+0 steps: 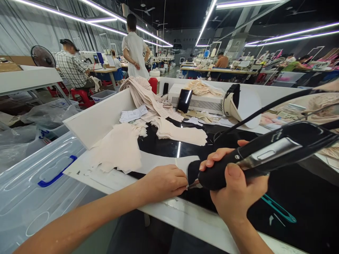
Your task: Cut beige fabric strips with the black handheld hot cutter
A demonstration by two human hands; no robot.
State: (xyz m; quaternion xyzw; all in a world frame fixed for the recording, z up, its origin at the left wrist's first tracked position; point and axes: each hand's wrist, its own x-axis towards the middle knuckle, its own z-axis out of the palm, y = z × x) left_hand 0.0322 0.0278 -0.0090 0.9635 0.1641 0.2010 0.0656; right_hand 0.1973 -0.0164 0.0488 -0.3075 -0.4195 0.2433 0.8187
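My right hand (238, 195) is wrapped round a thick black corded hand tool (267, 148) with a silver panel on its side. The tool's rounded front end points left, close to my left fingertips. My left hand (165, 183) is closed, its fingers pinched at the near edge of a pale strip of fabric (159, 161). That strip lies on the black glossy tabletop (148, 143). A dark patch (193, 171) shows at the strip's right end, between my hands. What lies directly under the tool's tip is partly hidden.
Cream fabric pieces (119, 146) are heaped at left, and a further stack (180, 131) lies behind. A phone (184, 100) leans on a white vented box (212, 104). A teal tool (279, 209) lies at right. Clear plastic bins (34, 187) stand left; people work beyond.
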